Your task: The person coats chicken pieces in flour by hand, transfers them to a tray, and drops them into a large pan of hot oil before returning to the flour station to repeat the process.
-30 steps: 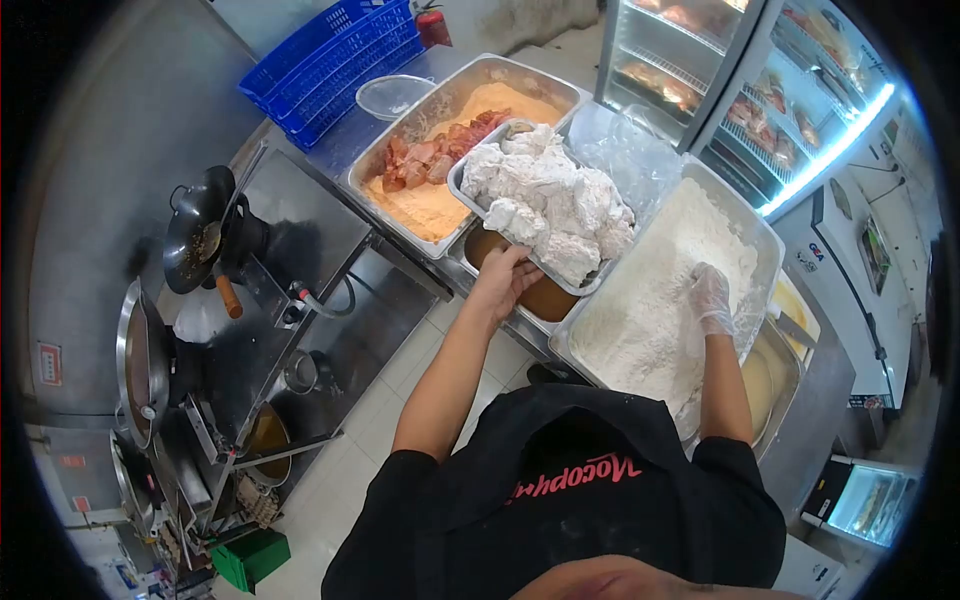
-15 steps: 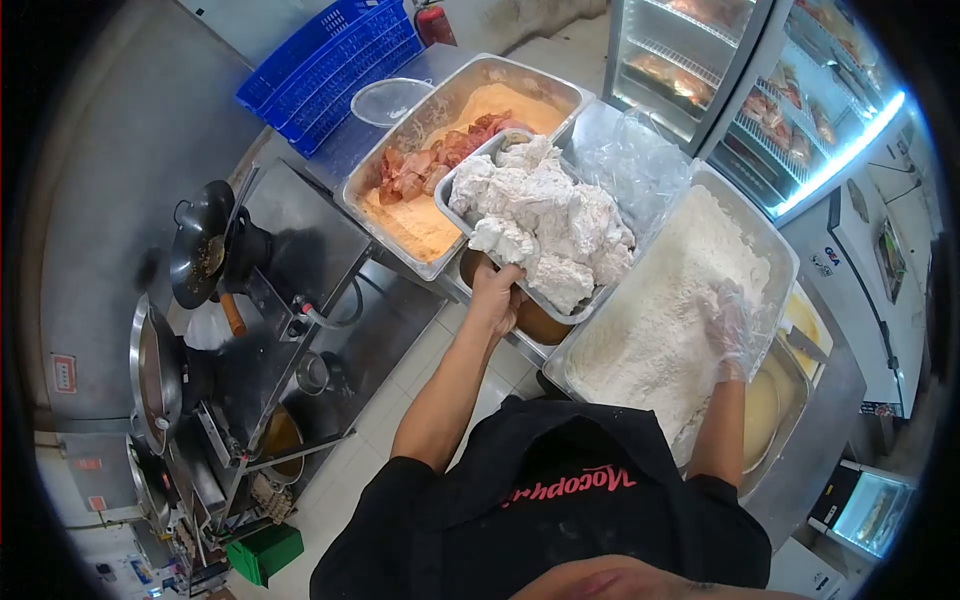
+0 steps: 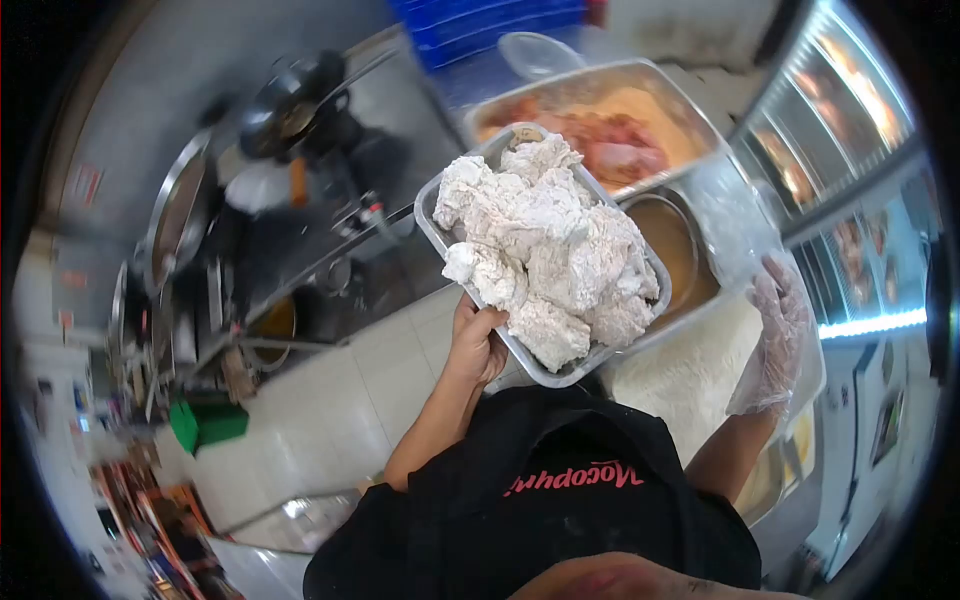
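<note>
A metal tray (image 3: pixel 430 213) is heaped with flour-coated pieces (image 3: pixel 550 245). My bare left hand (image 3: pixel 477 342) grips its near edge, with the thumb on the rim. My right hand (image 3: pixel 778 335), in a clear plastic glove dusted with flour, is raised over the right side of the large flour bin (image 3: pixel 690 365). Its fingers look stretched out and nothing shows in them. Beyond the tray stands a bin of orange breading (image 3: pixel 655 105) with raw meat pieces (image 3: pixel 620 150). A round pot of brownish liquid (image 3: pixel 660 240) is partly hidden by the tray.
Woks (image 3: pixel 290 105) and a stove (image 3: pixel 330 235) stand on the left. Blue crates (image 3: pixel 480 30) and a clear lid (image 3: pixel 540 55) are at the back. Lit display fridges (image 3: pixel 850 120) line the right. A green bin (image 3: pixel 208 422) stands on the tiled floor (image 3: pixel 350 380).
My left hand has lifted the tray and moved it left, off the bins, uncovering the pot. My right hand has risen out of the flour. The camera view has turned left.
</note>
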Available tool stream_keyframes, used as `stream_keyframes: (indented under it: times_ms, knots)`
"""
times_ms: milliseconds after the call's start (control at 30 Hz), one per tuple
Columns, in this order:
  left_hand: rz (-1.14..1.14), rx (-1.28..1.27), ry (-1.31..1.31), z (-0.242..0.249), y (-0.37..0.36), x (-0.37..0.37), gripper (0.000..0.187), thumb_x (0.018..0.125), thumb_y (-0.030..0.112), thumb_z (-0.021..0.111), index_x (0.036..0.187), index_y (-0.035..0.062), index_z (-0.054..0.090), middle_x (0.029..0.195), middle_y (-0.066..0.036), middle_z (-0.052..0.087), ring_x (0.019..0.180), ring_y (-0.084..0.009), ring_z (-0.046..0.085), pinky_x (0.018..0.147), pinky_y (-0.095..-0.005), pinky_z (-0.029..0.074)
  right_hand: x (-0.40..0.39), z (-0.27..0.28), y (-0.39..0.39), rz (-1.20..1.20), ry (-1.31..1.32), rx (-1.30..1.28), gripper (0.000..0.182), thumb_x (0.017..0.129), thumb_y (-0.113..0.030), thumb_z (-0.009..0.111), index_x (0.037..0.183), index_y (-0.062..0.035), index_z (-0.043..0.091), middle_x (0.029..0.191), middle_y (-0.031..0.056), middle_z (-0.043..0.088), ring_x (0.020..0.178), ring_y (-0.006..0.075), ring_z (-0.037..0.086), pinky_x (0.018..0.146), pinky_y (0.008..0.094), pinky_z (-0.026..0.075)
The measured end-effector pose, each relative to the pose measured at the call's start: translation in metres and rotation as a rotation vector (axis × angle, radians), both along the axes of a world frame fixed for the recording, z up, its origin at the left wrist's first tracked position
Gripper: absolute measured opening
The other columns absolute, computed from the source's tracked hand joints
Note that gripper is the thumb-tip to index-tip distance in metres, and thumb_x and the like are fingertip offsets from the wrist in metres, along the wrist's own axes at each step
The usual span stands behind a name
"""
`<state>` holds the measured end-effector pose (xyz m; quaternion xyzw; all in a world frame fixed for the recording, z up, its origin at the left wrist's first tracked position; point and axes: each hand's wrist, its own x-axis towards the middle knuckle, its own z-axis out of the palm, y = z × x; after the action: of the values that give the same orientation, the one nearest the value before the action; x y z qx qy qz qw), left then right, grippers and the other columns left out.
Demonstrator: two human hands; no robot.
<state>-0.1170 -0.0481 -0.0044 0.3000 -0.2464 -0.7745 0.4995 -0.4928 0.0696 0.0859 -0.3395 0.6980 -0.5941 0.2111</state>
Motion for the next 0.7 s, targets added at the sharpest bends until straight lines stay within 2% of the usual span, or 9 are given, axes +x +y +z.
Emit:
stream_keyframes:
  times_ms: [200,300,367,400,500,533,633,667,700]
  knots:
    - [0.180,0.126,-0.037,0.001,0.023,-0.021,0.067,0.081,-0.006,0.055,0.147,-0.0047,0.042,0.136,-0.021,0.062,0.122,-0.0329,0.067,0.107,-0.0466,0.056,0.049,0.031,-0.121,0.650,-0.037,0.062,0.048,0.094,-0.019,0.074,0.138,-0.0021,0.065,0.131,0.0139,0.067,0.119,0.0227,0.062,0.103,0.0368,0.049]
    - [0.285,0.134,-0.004,0.002,0.032,-0.048,0.073,0.083,-0.009,0.052,0.153,-0.0003,0.034,0.142,-0.018,0.058,0.127,-0.0309,0.064,0.106,-0.0428,0.058,0.065,0.032,-0.177,1.132,0.333,-0.131,0.064,0.086,-0.022,0.081,0.144,-0.0030,0.060,0.136,0.0207,0.063,0.122,0.0324,0.062,0.105,0.0403,0.050]
    - [0.297,0.132,-0.056,0.011,0.028,-0.051,0.074,0.084,-0.009,0.053,0.155,0.0009,0.033,0.145,-0.016,0.055,0.131,-0.0301,0.061,0.106,-0.0446,0.057,0.086,0.053,-0.183,1.169,1.027,-0.285,0.087,0.079,-0.026,0.086,0.155,-0.0073,0.047,0.150,0.0181,0.053,0.132,0.0347,0.057,0.109,0.0433,0.050]
    - [0.351,0.128,-0.053,-0.001,0.032,-0.059,0.076,0.085,-0.008,0.053,0.156,0.0034,0.031,0.147,-0.014,0.052,0.134,-0.0290,0.059,0.106,-0.0453,0.057,0.091,0.076,-0.190,1.339,1.017,-0.002,0.100,0.075,-0.032,0.087,0.159,-0.0093,0.039,0.152,0.0218,0.051,0.138,0.0425,0.052,0.114,0.0440,0.047]
    - [0.508,0.178,-0.102,0.018,0.045,-0.098,0.077,0.084,-0.008,0.052,0.157,0.0063,0.031,0.147,-0.013,0.052,0.133,-0.0280,0.058,0.107,-0.0442,0.056,0.088,0.074,-0.221,1.607,1.189,0.037,0.096,0.079,-0.026,0.085,0.161,-0.0093,0.038,0.155,0.0351,0.042,0.131,0.0450,0.057,0.110,0.0452,0.049]
    - [0.559,0.180,-0.109,0.025,0.046,-0.116,0.079,0.083,-0.008,0.051,0.158,0.0072,0.031,0.146,-0.013,0.052,0.133,-0.0280,0.058,0.107,-0.0445,0.055,0.079,0.061,-0.234,1.668,1.139,-0.096,0.085,0.085,-0.017,0.076,0.161,-0.0098,0.038,0.154,0.0382,0.042,0.130,0.0453,0.059,0.108,0.0455,0.050]
    - [0.643,0.195,-0.123,0.036,0.045,-0.101,0.080,0.082,-0.009,0.051,0.158,0.0071,0.031,0.146,-0.013,0.052,0.133,-0.0291,0.058,0.109,-0.0468,0.053,0.114,0.059,-0.239,1.641,1.179,-0.042,0.058,0.100,-0.023,0.060,0.156,-0.0135,0.047,0.146,0.0248,0.053,0.123,0.0438,0.061,0.104,0.0497,0.051]
    - [0.709,0.217,-0.134,0.041,0.043,-0.113,0.080,0.081,-0.008,0.051,0.157,0.0058,0.031,0.146,-0.014,0.052,0.133,-0.0305,0.058,0.110,-0.0490,0.052,0.112,0.050,-0.247,1.660,1.079,-0.147,0.045,0.108,-0.022,0.041,0.151,-0.0158,0.052,0.145,0.0257,0.053,0.121,0.0428,0.062,0.102,0.0506,0.051]
    - [0.741,0.215,-0.129,0.036,0.040,-0.120,0.080,0.081,-0.008,0.051,0.157,0.0058,0.031,0.146,-0.014,0.052,0.133,-0.0305,0.058,0.110,-0.0490,0.052,0.114,0.046,-0.258,1.686,1.086,-0.169,0.045,0.108,-0.022,0.041,0.151,-0.0158,0.052,0.145,0.0257,0.053,0.121,0.0428,0.062,0.102,0.0506,0.051]
